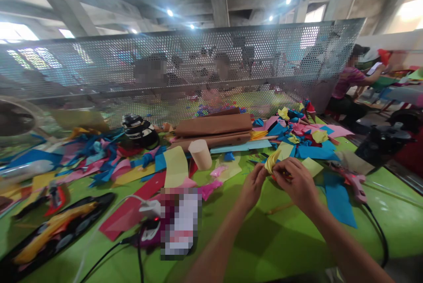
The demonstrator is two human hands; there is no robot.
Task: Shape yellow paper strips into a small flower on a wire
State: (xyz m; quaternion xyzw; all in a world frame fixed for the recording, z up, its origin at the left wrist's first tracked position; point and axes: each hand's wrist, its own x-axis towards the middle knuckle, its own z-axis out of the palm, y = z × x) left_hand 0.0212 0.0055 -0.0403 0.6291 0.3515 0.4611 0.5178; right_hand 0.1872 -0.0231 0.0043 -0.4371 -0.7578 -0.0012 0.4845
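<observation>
Yellow piece: the folded yellow piece (271, 162) is up between the fingertips of both hands, above the green counter (261, 247), its ridged, pleat-like layers rising to a narrow tip.
Left hand: the left hand (254, 184) has thumb and fingers pinched on the near-left edge of the piece.
Right hand: the right hand (296, 182) has its fingers curled and closed on the other side – a little red-orange shows beneath them, too covered to name.
Weight: very light, I would judge; a fingertip pinch should carry it easily.
Stiffness: it looks like thin, soft sheet, paper or felt, I cannot tell which; it likely bends readily and holds a crease only under pressure.
Surface: it appears matt rather than glossy, so slipping seems a small worry.
Fragility: hard squeezing would probably flatten the ridges, and a sharp tug could tear or unroll them.
Where to hold: low down, at the gathered base where the layers meet – flat pads there, the pointed tip left free.
Under the hands: a thin stick (280, 208) lies on the counter.
Right of the hands: a blue strip (340, 203) lies flat, with a pink glue gun (357, 184) just beside it; its nozzle is best kept away from such thin material.
</observation>
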